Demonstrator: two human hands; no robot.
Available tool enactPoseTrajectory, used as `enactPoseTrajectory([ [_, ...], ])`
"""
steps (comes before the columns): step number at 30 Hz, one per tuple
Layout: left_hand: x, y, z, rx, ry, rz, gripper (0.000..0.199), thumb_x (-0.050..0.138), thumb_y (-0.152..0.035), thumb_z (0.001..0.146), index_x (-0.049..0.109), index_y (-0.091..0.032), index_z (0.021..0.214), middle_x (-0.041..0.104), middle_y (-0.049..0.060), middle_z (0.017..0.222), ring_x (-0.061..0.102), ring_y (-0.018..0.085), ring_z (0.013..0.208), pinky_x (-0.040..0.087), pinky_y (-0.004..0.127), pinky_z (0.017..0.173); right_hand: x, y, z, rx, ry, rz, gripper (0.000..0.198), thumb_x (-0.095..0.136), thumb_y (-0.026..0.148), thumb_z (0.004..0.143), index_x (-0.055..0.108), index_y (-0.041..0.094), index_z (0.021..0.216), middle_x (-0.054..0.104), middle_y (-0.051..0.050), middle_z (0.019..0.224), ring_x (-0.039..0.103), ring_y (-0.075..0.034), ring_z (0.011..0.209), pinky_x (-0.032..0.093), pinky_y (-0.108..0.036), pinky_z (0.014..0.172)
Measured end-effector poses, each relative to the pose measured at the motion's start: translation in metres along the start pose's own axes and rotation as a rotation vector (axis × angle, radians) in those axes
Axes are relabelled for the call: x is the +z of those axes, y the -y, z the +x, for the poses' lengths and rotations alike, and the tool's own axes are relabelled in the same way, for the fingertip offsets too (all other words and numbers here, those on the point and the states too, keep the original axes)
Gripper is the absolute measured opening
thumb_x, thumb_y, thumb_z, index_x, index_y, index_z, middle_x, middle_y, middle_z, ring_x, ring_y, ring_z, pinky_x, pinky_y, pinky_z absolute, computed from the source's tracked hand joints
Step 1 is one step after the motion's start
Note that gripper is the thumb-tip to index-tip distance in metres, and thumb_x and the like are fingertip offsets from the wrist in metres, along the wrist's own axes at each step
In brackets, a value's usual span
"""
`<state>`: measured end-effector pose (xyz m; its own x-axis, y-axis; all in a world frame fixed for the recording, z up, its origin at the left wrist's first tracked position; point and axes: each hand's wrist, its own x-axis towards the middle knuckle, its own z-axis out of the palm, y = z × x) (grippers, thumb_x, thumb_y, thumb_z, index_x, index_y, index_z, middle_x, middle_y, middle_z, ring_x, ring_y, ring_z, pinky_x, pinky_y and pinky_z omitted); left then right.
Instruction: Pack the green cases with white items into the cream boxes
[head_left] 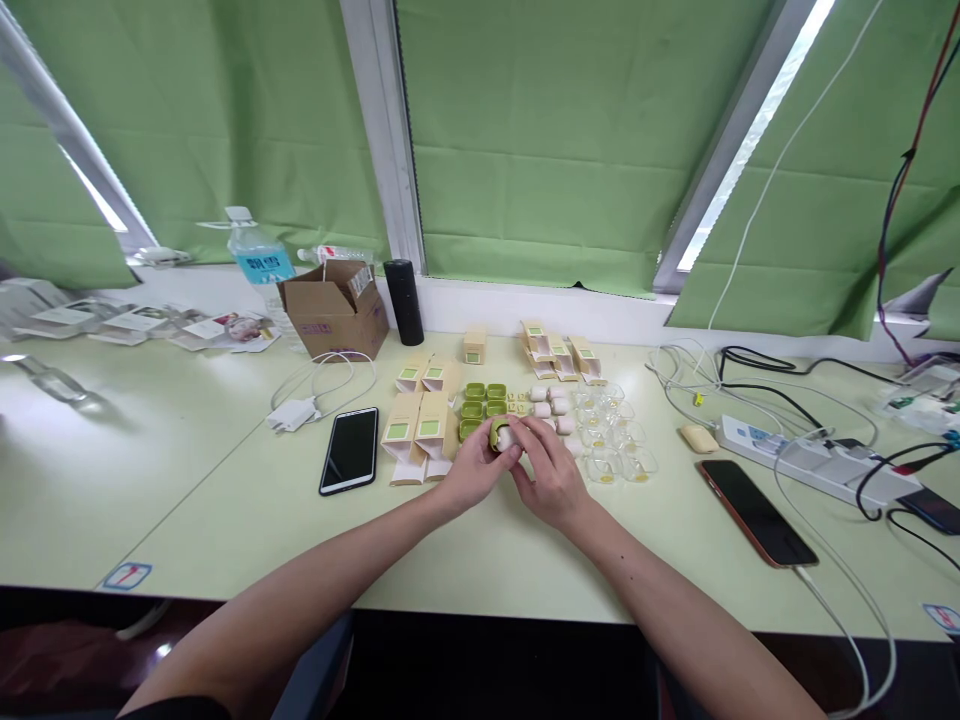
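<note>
My left hand (472,472) is closed around a small green cup (494,432) above the table. A rounded white piece (505,438) sits at the cup's opening, and the fingers of my right hand (553,478) close on it from the right. Just beyond my hands stand rows of square green cups (473,391). Tiny yellow pieces (517,397) lie beside them, then several pinkish-white cylinders (560,406). Clear plastic shells (604,464) are lined up to the right. Opened cardboard boxes (400,424) stand at the left. My fingers partly hide the cup and the white piece.
Left lie a phone (351,450) and a white charger (292,414). Farther back are a brown carton (334,305), a black cylinder (404,303) and a large bottle (259,255). Folded boxes (559,353) stand behind. Right are a second phone (757,512), a power strip (810,465) and tangled cables.
</note>
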<state>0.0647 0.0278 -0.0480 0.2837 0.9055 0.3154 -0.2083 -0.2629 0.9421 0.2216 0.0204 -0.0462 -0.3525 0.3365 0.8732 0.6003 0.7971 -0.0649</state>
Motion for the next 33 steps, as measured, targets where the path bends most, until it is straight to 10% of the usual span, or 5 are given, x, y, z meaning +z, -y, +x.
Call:
enactPoseTrajectory([
  [33,-0.003,-0.008,-0.005,-0.158,0.085,-0.436,0.043,0.087,-0.035,0.08,0.071,-0.017,0.116,0.066,0.008,0.108,0.06,0.018,0.1,0.047,0.027,0.087,-0.002,-0.002,-0.002,0.125,0.022,0.082,0.051,0.054,0.018,0.098,0.048,0.021,0.149,0.061,-0.017,0.121,0.066,-0.029,0.111,0.064,-0.042,0.087],
])
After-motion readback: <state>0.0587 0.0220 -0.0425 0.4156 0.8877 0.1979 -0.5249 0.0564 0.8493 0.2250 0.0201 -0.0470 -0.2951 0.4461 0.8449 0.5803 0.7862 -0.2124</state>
